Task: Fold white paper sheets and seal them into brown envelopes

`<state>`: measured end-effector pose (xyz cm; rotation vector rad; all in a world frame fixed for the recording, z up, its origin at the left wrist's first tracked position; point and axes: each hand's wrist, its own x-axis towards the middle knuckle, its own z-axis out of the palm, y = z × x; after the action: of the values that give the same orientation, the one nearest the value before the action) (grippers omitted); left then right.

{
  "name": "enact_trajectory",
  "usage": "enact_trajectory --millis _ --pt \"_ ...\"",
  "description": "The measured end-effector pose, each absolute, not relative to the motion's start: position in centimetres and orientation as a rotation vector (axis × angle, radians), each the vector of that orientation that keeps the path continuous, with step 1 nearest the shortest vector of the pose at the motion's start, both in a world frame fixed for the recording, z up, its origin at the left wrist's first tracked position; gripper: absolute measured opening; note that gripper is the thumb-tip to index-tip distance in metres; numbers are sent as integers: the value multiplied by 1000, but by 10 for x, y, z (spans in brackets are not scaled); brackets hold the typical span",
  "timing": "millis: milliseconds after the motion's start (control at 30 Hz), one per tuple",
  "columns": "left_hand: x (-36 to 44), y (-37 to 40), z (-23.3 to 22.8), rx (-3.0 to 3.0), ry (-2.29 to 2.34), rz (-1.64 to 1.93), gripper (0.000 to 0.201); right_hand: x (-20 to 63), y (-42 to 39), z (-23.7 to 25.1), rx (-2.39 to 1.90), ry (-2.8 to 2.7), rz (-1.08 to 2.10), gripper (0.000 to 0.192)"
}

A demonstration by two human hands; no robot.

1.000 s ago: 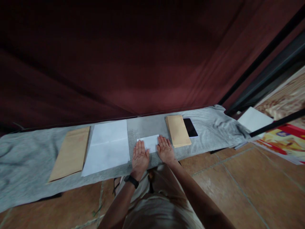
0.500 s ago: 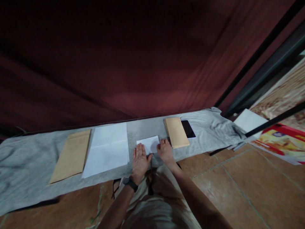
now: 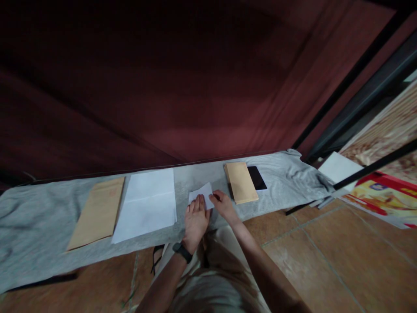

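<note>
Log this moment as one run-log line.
left hand: on small white paper | right hand: fingers at its right edge | left side: white sheets | right side: brown paper stack, dark-screened device

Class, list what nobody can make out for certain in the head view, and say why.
In the head view:
White paper: part hidden under the left hand.
Dark device: tan envelopes may cover its left side.
Red-and-yellow print: right side cut off by the picture's edge; lettering too blurred.
</note>
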<state>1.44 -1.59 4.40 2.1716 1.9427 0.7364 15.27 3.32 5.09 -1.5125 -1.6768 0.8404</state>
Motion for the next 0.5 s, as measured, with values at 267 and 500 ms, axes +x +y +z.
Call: enact_trajectory --millis 267,500 --pt "16 7 64 828 1471 1412 56 149 25 40 -1464 -1295 836 38" --pt "9 0 27 577 1435 1390 24 151 27 -4 -1509 -1520 737 38"
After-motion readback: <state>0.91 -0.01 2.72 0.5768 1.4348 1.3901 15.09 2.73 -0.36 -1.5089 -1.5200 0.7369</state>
